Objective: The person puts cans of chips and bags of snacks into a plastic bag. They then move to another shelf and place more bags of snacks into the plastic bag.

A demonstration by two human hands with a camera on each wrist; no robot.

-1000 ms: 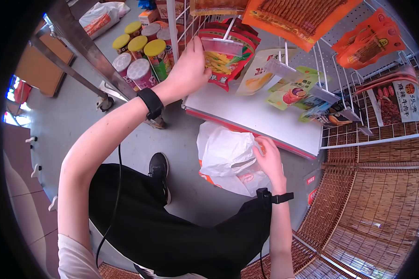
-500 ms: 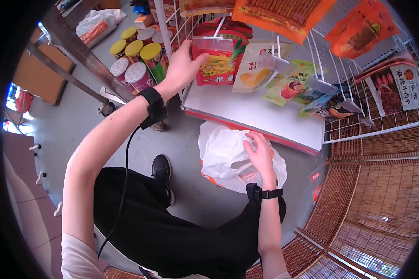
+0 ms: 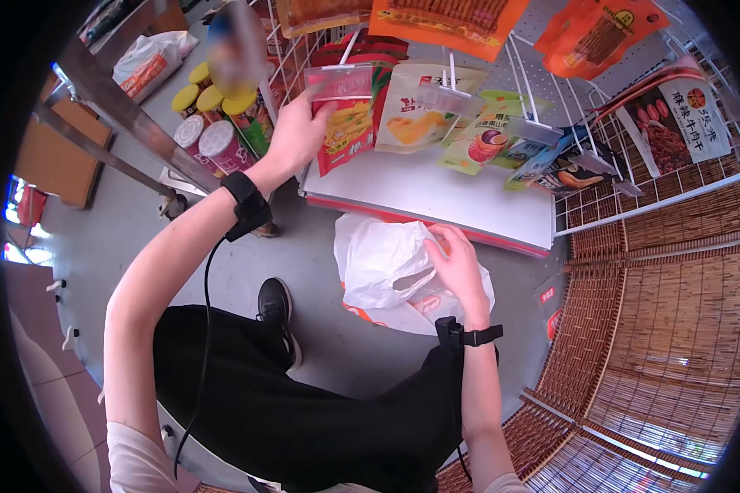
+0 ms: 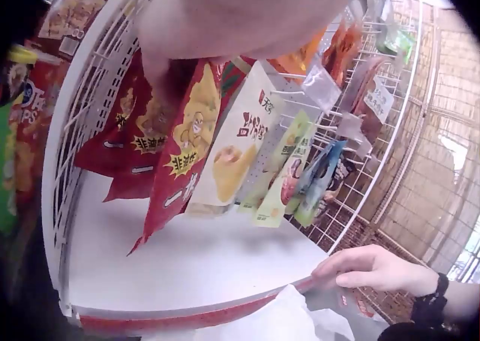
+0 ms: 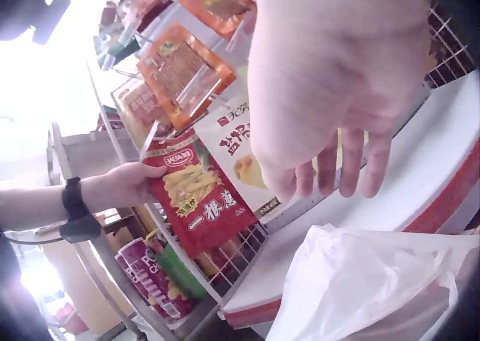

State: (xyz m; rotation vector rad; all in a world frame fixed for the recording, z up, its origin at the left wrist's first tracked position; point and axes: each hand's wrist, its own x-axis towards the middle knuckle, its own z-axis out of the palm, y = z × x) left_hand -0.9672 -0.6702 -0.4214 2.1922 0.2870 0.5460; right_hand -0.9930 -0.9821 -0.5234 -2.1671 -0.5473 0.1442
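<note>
Beside the hanging red snack bags my left hand (image 3: pixel 294 138) pinches the front red snack bag (image 5: pixel 196 198) by its upper left edge, thumb across the face. Its other fingers are hidden behind that bag in the left wrist view. The bag hangs tilted under a clear price tag (image 3: pixel 337 82), with more red bags behind it. My right hand (image 3: pixel 459 264) hangs with relaxed fingers over a white plastic carrier bag (image 3: pixel 378 255) on the floor. In the left wrist view its fingertips are right at the shelf's red front edge.
A white bottom shelf (image 3: pixel 436 201) lies under the hanging packets. Right of the red bags hang a cream packet (image 3: pixel 415 111) and green packets (image 3: pixel 481 140); orange packets (image 3: pixel 460 25) hang higher. Snack cans (image 3: pixel 219 144) stand left, past a metal post (image 3: pixel 132 115). A woven screen (image 3: pixel 674 329) stands right.
My left hand has moved down the red bag's edge, and its thumb now lies over the front. The bag has turned at an angle. The right hand stays by the carrier bag.
</note>
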